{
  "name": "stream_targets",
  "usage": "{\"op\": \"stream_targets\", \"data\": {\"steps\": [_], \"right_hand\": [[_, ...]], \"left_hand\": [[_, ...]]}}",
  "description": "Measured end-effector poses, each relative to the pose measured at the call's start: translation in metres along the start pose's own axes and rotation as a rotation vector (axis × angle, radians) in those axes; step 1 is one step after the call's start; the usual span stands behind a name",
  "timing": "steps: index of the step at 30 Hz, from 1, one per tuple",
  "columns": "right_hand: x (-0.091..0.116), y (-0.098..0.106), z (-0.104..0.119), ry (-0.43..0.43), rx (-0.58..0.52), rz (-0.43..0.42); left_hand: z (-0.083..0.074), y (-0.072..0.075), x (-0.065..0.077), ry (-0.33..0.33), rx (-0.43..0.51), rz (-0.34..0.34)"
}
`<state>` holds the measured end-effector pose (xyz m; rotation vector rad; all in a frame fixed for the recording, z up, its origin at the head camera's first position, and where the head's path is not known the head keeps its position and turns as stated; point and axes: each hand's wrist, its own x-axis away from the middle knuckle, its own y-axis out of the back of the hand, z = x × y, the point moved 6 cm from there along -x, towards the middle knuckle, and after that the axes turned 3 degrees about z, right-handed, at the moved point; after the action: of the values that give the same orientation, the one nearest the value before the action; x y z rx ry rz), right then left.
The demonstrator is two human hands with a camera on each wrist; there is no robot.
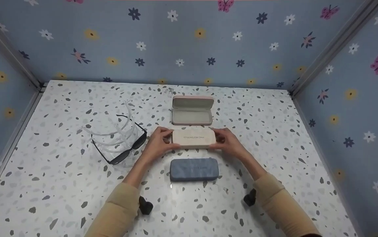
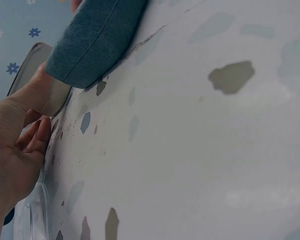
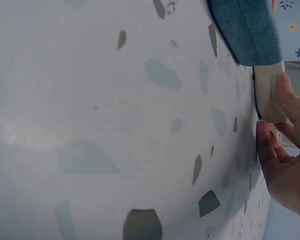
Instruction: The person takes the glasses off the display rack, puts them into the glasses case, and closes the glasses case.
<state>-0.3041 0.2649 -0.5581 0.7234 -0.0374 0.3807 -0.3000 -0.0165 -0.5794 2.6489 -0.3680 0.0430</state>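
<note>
A cream glasses case (image 1: pixel 194 138) with small lettering on its lid lies closed between both hands. My left hand (image 1: pixel 157 144) grips its left end, thumb at the front edge and fingers behind. At the opposite end my right hand (image 1: pixel 230 143) holds it the same way. Behind it a pinkish glasses case (image 1: pixel 192 116) stands open, with its pale inside showing. Nearer to me lies a closed blue glasses case (image 1: pixel 194 170). In the right wrist view the blue case (image 3: pixel 250 30) partly covers the cream case (image 3: pixel 268 95), with the thumb on its side.
Left of the hands, black sunglasses (image 1: pixel 139 141) and several clear-framed glasses (image 1: pixel 110 133) lie in a tangled group on the speckled table (image 1: pixel 258 121). Flower-patterned panels (image 1: pixel 189 42) rise behind the table and along both sides.
</note>
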Motion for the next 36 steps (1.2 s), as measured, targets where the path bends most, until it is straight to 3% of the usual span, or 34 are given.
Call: {"op": "stream_targets", "data": {"steps": [22,30,36], "right_hand": [[0.006,-0.003,0.002,0.012,0.005,0.027],[0.01,0.003,0.008,-0.02,-0.087,-0.003],[0.01,0.007,0.023,0.033,-0.146,-0.094]], "left_hand": [[-0.004,-0.001,0.014,0.0,0.061,-0.049],[-0.019,0.002,0.041,-0.013,0.087,-0.07],[-0.029,0.007,0.063,-0.05,0.115,-0.075]]}}
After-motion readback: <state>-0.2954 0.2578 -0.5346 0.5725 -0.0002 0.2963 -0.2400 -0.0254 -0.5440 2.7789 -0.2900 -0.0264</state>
